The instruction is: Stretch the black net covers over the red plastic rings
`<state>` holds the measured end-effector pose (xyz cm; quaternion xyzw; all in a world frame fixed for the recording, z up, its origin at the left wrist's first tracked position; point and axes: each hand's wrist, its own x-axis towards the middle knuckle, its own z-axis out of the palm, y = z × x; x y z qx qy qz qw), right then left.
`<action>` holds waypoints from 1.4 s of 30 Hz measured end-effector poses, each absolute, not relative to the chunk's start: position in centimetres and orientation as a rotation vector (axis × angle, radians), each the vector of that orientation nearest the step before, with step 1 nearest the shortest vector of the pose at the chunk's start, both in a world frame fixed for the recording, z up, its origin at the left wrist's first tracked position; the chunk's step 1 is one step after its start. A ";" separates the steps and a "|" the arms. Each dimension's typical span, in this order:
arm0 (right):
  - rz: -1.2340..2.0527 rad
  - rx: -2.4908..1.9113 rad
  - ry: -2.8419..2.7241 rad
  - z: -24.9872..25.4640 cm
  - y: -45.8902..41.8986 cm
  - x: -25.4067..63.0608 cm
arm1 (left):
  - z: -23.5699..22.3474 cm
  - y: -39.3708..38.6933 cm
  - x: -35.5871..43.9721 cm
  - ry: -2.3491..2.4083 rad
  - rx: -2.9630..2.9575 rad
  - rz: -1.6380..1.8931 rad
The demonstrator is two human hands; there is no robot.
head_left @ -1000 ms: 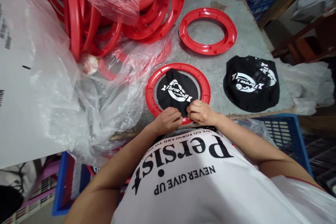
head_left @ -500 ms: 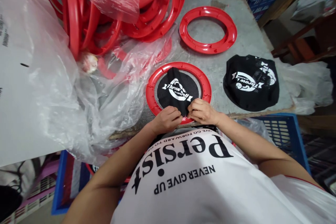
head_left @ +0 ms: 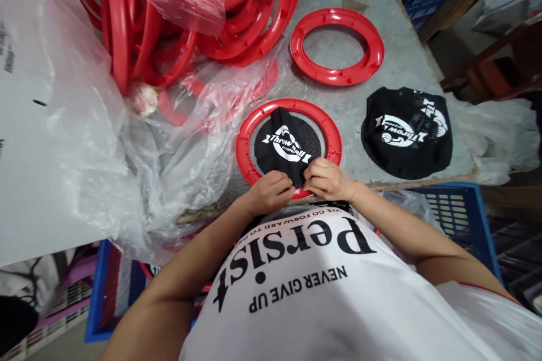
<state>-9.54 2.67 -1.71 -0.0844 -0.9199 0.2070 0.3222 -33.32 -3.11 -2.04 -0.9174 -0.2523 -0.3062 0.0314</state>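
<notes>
A black printed fabric disc (head_left: 287,144) lies inside a red plastic ring (head_left: 247,134) at the near edge of the table. My left hand (head_left: 273,189) pinches the disc's near edge over the front of the ring. Close beside it on the right, my right hand (head_left: 328,179) is closed on the same edge, fingertips bent down. The fabric is raised in a fold along its middle, and grey table shows between it and the ring at the upper right. Exactly how the fingertips grip the cloth is partly hidden.
Another red ring (head_left: 337,76) rests farther back. To the right is a stack of black printed fabric discs (head_left: 402,152). A clear plastic bag (head_left: 169,163) with several red rings (head_left: 121,39) fills the left. Blue crates (head_left: 483,225) stand below the table edge.
Both hands stay at the near edge of the fabric disc with hardly any movement. The view has shifted very slightly.
</notes>
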 end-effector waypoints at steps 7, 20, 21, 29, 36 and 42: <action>0.538 -0.225 -2.427 -1.9 2.7 -9.5 | -1.8 -3.2 -33.3 -0.785 -2.814 -0.935; 0.472 -0.244 -2.509 -2.0 2.7 -9.8 | -2.0 -3.0 -33.3 -0.807 -2.858 -0.879; 0.462 -0.247 -2.518 -2.0 2.7 -9.9 | -2.0 -3.0 -33.3 -0.821 -2.867 -0.868; 0.391 -0.244 -2.602 -1.2 2.7 -9.9 | -2.1 -3.0 -33.3 -0.868 -2.899 -0.816; 0.343 -0.321 -2.628 -0.7 2.0 -9.8 | -1.6 -3.4 -33.3 -0.935 -2.966 -0.824; 0.462 -0.669 -2.315 -0.4 1.3 -8.8 | -0.4 -2.9 -36.2 -1.306 -2.914 -1.100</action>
